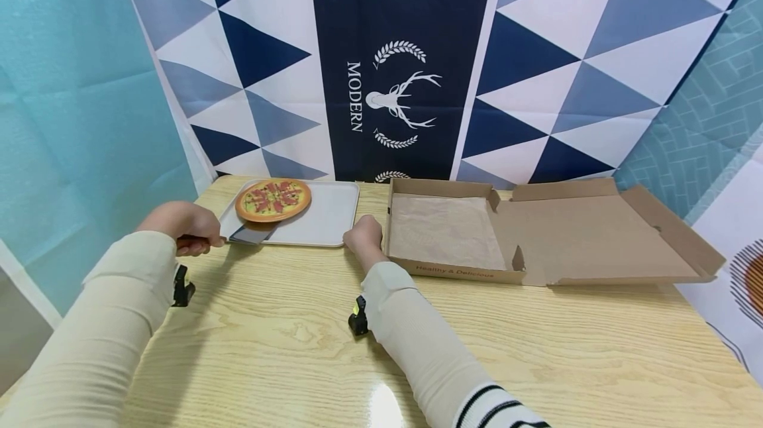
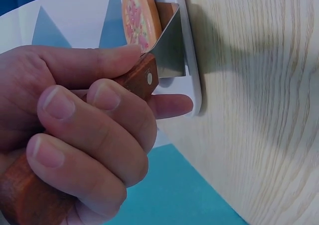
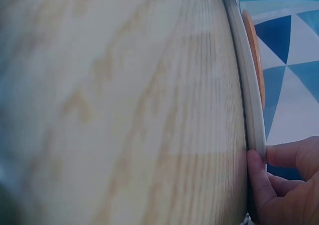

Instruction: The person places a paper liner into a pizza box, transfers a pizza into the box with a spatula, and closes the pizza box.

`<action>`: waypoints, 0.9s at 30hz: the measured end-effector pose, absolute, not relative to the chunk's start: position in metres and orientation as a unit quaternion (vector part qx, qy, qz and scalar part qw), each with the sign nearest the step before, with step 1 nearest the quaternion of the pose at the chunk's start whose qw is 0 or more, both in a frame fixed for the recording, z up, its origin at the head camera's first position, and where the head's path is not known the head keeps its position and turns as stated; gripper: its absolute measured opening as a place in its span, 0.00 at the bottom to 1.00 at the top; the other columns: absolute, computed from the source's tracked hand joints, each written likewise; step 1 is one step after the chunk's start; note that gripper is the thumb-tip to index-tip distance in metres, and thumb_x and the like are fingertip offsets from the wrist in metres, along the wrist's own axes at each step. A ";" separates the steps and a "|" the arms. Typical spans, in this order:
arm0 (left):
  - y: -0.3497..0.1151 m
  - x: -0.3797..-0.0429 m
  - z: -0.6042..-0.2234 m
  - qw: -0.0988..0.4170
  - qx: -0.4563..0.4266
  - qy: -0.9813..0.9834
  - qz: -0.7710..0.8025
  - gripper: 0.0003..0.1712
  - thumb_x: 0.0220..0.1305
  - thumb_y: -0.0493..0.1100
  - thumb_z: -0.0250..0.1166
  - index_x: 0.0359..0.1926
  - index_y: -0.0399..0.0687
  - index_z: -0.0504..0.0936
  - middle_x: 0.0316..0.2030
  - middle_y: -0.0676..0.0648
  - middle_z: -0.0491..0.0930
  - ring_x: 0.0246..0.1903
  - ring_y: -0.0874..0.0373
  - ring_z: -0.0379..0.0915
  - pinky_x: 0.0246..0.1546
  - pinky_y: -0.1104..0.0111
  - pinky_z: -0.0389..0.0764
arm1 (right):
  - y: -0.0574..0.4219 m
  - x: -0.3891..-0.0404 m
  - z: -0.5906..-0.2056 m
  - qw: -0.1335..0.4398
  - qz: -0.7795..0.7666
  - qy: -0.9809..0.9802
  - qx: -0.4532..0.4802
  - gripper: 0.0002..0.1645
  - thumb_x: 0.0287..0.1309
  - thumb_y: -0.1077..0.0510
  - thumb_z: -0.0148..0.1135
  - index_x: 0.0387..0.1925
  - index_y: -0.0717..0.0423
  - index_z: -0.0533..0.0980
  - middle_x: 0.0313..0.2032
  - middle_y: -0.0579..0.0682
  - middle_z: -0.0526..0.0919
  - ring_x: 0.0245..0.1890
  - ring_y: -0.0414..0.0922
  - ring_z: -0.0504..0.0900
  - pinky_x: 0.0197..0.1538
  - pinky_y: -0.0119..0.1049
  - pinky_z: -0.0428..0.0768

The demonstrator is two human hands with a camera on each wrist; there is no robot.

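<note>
Round orange-crusted pizza [image 1: 274, 199] here: left hand [image 1: 197, 228] grips wood-handled metal spatula [image 1: 253, 234], right hand [image 1: 364, 237] pinches white rectangular tray [image 1: 328, 213], probably steadying it.

Wooden table [image 1: 280, 342], white tray [image 1: 330, 213], open cardboard box [image 1: 539, 242]

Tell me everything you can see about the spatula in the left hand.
The spatula has a reddish-brown handle that looks wooden, with a round, pale rivet near its front end, and a flat, grey, metal-looking blade. The left hand grips the handle. The blade lies over the near left part of the white tray, its far end seemingly tucked under the near edge of the pizza. Whether the blade touches the tray is hard to tell.
</note>
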State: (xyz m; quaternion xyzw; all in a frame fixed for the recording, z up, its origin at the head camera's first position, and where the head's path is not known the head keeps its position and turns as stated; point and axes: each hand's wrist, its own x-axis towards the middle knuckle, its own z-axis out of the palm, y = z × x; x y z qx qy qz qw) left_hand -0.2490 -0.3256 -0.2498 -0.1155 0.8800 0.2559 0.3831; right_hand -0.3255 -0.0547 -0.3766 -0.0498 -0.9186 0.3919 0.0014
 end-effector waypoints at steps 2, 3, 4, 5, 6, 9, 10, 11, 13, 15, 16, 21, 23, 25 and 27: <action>-0.325 -0.250 -0.251 0.381 -0.120 0.880 0.259 0.13 0.74 0.41 0.49 0.41 0.40 0.79 0.12 0.57 0.63 0.11 0.69 0.56 0.18 0.78 0.62 | -0.055 -0.325 -0.377 0.002 0.391 -0.919 -0.050 0.11 0.47 0.67 0.65 0.21 0.57 0.70 0.23 0.52 0.73 0.26 0.47 0.69 0.30 0.36 0.73; -0.325 -0.250 -0.251 0.379 -0.121 0.880 0.259 0.13 0.74 0.41 0.49 0.41 0.40 0.79 0.12 0.57 0.63 0.11 0.69 0.56 0.18 0.78 0.62 | -0.055 -0.325 -0.377 0.002 0.391 -0.919 -0.050 0.11 0.47 0.67 0.65 0.21 0.57 0.70 0.23 0.52 0.73 0.25 0.47 0.69 0.29 0.36 0.73; -0.324 -0.250 -0.252 0.378 -0.123 0.880 0.260 0.13 0.74 0.41 0.49 0.40 0.39 0.79 0.12 0.57 0.63 0.11 0.69 0.56 0.18 0.78 0.62 | -0.055 -0.326 -0.377 0.001 0.392 -0.919 -0.050 0.11 0.47 0.67 0.65 0.21 0.57 0.70 0.23 0.52 0.73 0.25 0.47 0.69 0.29 0.36 0.73; -0.324 -0.250 -0.252 0.377 -0.125 0.880 0.260 0.14 0.73 0.41 0.49 0.40 0.40 0.79 0.12 0.57 0.63 0.11 0.69 0.57 0.18 0.78 0.62 | -0.055 -0.325 -0.377 0.001 0.392 -0.919 -0.050 0.11 0.47 0.68 0.65 0.21 0.58 0.70 0.23 0.52 0.73 0.25 0.47 0.69 0.29 0.35 0.72; -0.324 -0.251 -0.252 0.377 -0.126 0.880 0.261 0.14 0.73 0.41 0.49 0.39 0.40 0.79 0.12 0.57 0.64 0.11 0.70 0.57 0.18 0.78 0.62 | -0.056 -0.325 -0.377 0.001 0.392 -0.918 -0.050 0.11 0.47 0.68 0.65 0.21 0.58 0.70 0.23 0.52 0.72 0.25 0.47 0.69 0.28 0.35 0.72; -0.322 -0.252 -0.253 0.377 -0.126 0.880 0.260 0.14 0.74 0.41 0.49 0.38 0.40 0.80 0.12 0.57 0.64 0.11 0.70 0.57 0.17 0.79 0.62 | -0.056 -0.325 -0.377 0.000 0.393 -0.918 -0.051 0.11 0.47 0.68 0.65 0.20 0.58 0.70 0.22 0.52 0.72 0.25 0.47 0.69 0.27 0.35 0.71; -0.321 -0.252 -0.253 0.378 -0.127 0.879 0.260 0.14 0.74 0.41 0.49 0.37 0.40 0.79 0.12 0.57 0.64 0.11 0.70 0.57 0.17 0.79 0.62 | -0.056 -0.325 -0.377 0.001 0.393 -0.918 -0.051 0.11 0.47 0.68 0.65 0.20 0.57 0.70 0.22 0.51 0.72 0.25 0.47 0.69 0.27 0.35 0.71; -0.321 -0.252 -0.253 0.377 -0.129 0.879 0.261 0.14 0.74 0.41 0.49 0.36 0.41 0.79 0.12 0.57 0.64 0.11 0.70 0.57 0.17 0.79 0.62 | -0.056 -0.325 -0.377 0.001 0.393 -0.918 -0.051 0.11 0.47 0.68 0.65 0.20 0.57 0.70 0.22 0.51 0.72 0.25 0.47 0.69 0.27 0.35 0.71; -0.320 -0.253 -0.254 0.377 -0.131 0.878 0.263 0.15 0.74 0.41 0.49 0.34 0.41 0.79 0.12 0.57 0.64 0.11 0.70 0.58 0.17 0.79 0.62 | -0.056 -0.326 -0.377 0.001 0.394 -0.918 -0.051 0.11 0.46 0.68 0.65 0.20 0.57 0.70 0.22 0.51 0.72 0.25 0.47 0.69 0.27 0.35 0.71; -0.319 -0.254 -0.255 0.380 -0.133 0.877 0.261 0.16 0.74 0.42 0.49 0.30 0.43 0.78 0.12 0.57 0.64 0.11 0.70 0.58 0.17 0.79 0.62 | -0.056 -0.326 -0.377 0.001 0.394 -0.918 -0.051 0.11 0.46 0.68 0.65 0.20 0.57 0.71 0.22 0.51 0.72 0.24 0.47 0.69 0.27 0.34 0.71; -0.319 -0.255 -0.255 0.381 -0.134 0.877 0.260 0.17 0.74 0.42 0.49 0.28 0.44 0.77 0.12 0.57 0.64 0.11 0.70 0.58 0.17 0.79 0.63 | -0.055 -0.326 -0.377 0.000 0.395 -0.917 -0.052 0.11 0.46 0.68 0.65 0.20 0.57 0.71 0.22 0.51 0.72 0.24 0.47 0.69 0.26 0.34 0.71; -0.319 -0.257 -0.258 0.381 -0.134 0.879 0.254 0.18 0.73 0.43 0.50 0.25 0.47 0.76 0.12 0.57 0.64 0.11 0.70 0.58 0.17 0.79 0.63 | -0.055 -0.325 -0.376 -0.006 0.397 -0.916 -0.054 0.09 0.47 0.68 0.65 0.22 0.59 0.73 0.22 0.51 0.72 0.23 0.47 0.69 0.25 0.34 0.70; -0.318 -0.258 -0.258 0.380 -0.135 0.879 0.253 0.18 0.73 0.43 0.50 0.24 0.46 0.75 0.12 0.57 0.65 0.11 0.70 0.58 0.17 0.79 0.63 | -0.055 -0.325 -0.376 -0.005 0.398 -0.916 -0.053 0.08 0.47 0.68 0.65 0.22 0.59 0.73 0.22 0.51 0.73 0.23 0.47 0.69 0.25 0.34 0.70; -0.317 -0.258 -0.259 0.379 -0.138 0.879 0.254 0.19 0.73 0.43 0.50 0.23 0.47 0.74 0.12 0.57 0.65 0.11 0.70 0.58 0.17 0.79 0.63 | -0.055 -0.325 -0.377 -0.003 0.397 -0.916 -0.053 0.09 0.47 0.68 0.66 0.22 0.59 0.72 0.22 0.51 0.73 0.24 0.47 0.69 0.25 0.34 0.70; -0.316 -0.259 -0.259 0.377 -0.142 0.879 0.256 0.19 0.73 0.43 0.50 0.23 0.46 0.73 0.11 0.57 0.64 0.11 0.70 0.58 0.18 0.78 0.63 | -0.056 -0.326 -0.377 -0.001 0.396 -0.917 -0.052 0.10 0.46 0.68 0.66 0.21 0.58 0.72 0.22 0.51 0.73 0.23 0.47 0.69 0.25 0.34 0.70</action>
